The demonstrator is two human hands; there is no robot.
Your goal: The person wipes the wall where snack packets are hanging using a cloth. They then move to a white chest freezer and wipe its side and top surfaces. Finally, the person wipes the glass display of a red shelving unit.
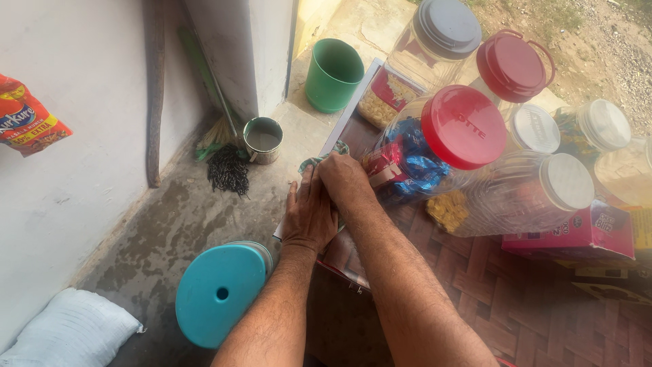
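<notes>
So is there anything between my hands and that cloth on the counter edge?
Nothing visible. The left hand and right hand both rest directly on the greenish cloth, pressing it onto the counter edge. The nearest thing, the red-lidded jar, lies just to the right of the hands, not between them and the cloth.

Soft cloth (319,163); glossy plastic jars (435,149)

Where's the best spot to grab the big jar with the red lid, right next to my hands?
Probably the red lid: it faces up on the tilted candy jar and is unobstructed. Come from above; other jars crowd its far side, and both hands press a cloth beside it.
</notes>
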